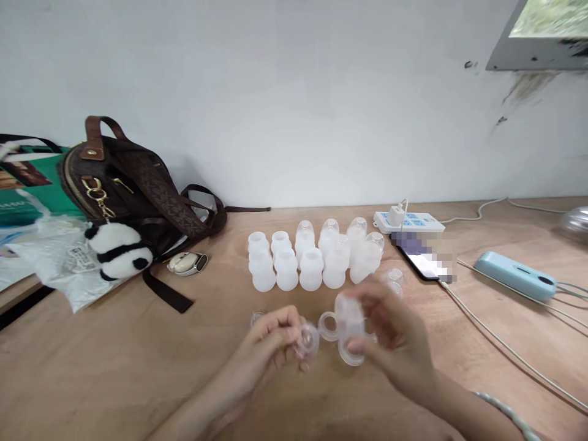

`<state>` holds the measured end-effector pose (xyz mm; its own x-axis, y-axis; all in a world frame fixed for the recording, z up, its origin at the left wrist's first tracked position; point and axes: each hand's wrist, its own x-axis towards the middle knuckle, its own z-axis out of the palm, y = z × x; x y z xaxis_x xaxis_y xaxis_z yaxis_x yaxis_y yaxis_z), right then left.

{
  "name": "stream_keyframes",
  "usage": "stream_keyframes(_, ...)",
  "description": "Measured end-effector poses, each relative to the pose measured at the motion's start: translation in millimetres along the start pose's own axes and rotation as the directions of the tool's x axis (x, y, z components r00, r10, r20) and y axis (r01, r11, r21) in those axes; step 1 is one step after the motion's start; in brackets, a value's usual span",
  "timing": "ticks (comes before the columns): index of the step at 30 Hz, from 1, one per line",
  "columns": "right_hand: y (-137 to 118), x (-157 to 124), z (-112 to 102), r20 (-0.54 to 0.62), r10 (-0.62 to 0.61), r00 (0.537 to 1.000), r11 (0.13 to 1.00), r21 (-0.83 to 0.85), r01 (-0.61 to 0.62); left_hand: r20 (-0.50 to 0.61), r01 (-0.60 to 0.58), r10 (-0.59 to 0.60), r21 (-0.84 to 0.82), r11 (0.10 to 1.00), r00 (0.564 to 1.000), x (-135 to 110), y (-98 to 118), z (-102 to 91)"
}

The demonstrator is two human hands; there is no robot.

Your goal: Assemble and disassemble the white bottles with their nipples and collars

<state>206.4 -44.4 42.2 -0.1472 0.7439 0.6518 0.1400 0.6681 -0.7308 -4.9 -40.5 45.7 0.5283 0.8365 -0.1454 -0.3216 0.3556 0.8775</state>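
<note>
My right hand (390,337) is closed around a translucent white silicone bottle-shaped piece (349,327), held just above the wooden table (114,367). My left hand (271,343) pinches a small clear cap-like piece (309,340) right beside it. A white ring (328,326) lies between the two hands. Behind them, several identical white silicone pieces (312,257) stand in two rows. A clear cap (394,278) rests near my right hand and another small clear piece (256,318) sits by my left.
A brown handbag (133,184) with a panda plush (117,248) sits at the left, beside plastic bags (55,257) and a small earbud case (187,263). A power strip (408,220), phone (422,260), light-blue device (514,274) and cables (505,349) occupy the right.
</note>
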Motion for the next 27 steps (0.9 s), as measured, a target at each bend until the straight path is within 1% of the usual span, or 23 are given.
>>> stream_keyframes(2,4,8,-10,-0.184,0.058,0.981,0.998,0.030,-0.053,-0.112,-0.087,0.089,0.025,0.996,0.990,3,7,-6.9)
stream_keyframes(3,5,12,-14,-0.251,0.073,0.965,0.997,0.025,-0.068,-0.165,-0.139,0.151,0.079,0.987,0.975,4,11,-10.4)
stream_keyframes(4,6,15,-17,-0.291,0.083,0.953,0.997,0.018,-0.081,-0.207,-0.183,0.215,0.161,0.970,0.954,5,14,-13.9)
stream_keyframes(5,7,18,-19,-0.307,0.091,0.947,0.996,0.011,-0.092,-0.226,-0.212,0.275,0.268,0.940,0.934,7,16,-17.0)
stream_keyframes(6,7,20,-21,-0.307,0.100,0.947,0.995,0.000,-0.105,-0.218,-0.220,0.322,0.391,0.894,0.921,8,18,-19.8)
stream_keyframes(8,7,21,-21,-0.280,0.102,0.955,0.993,-0.033,-0.116,-0.151,-0.189,0.358,0.632,0.751,0.921,11,16,-23.9)
stream_keyframes(10,8,20,-21,-0.244,0.082,0.966,0.992,-0.073,-0.102,-0.064,-0.147,0.343,0.819,0.555,0.937,15,11,-26.3)
stream_keyframes(11,8,19,-20,-0.226,0.068,0.972,0.991,-0.094,-0.091,-0.024,-0.133,0.328,0.884,0.448,0.944,18,8,-27.2)
stream_keyframes(12,8,18,-20,-0.208,0.055,0.977,0.990,-0.114,-0.080,0.006,-0.119,0.310,0.931,0.346,0.951,19,5,-27.9)
stream_keyframes(14,9,17,-21,-0.181,0.038,0.983,0.986,-0.152,-0.066,0.043,-0.092,0.269,0.981,0.172,0.962,22,0,-29.2)
stream_keyframes(16,10,16,-22,-0.160,0.032,0.987,0.980,-0.187,-0.062,0.064,-0.077,0.246,0.996,0.041,0.967,24,-2,-30.9)
stream_keyframes(18,9,17,-23,-0.142,0.022,0.990,0.975,-0.216,-0.053,0.076,-0.064,0.245,0.996,-0.055,0.967,24,-2,-32.9)
stream_keyframes(20,8,18,-24,-0.125,0.004,0.992,0.967,-0.251,-0.036,0.078,-0.050,0.242,0.992,-0.120,0.967,24,-2,-34.9)
stream_keyframes(22,7,20,-24,-0.110,-0.019,0.994,0.955,-0.297,-0.014,0.081,-0.044,0.239,0.987,-0.155,0.968,24,-2,-36.7)
stream_keyframes(25,6,22,-24,-0.072,-0.058,0.996,0.928,-0.372,0.027,0.119,-0.078,0.261,0.984,-0.162,0.958,24,-5,-39.2)
stream_keyframes(27,6,23,-25,-0.039,-0.075,0.996,0.907,-0.417,0.052,0.181,-0.145,0.262,0.978,-0.149,0.948,24,-7,-40.9)
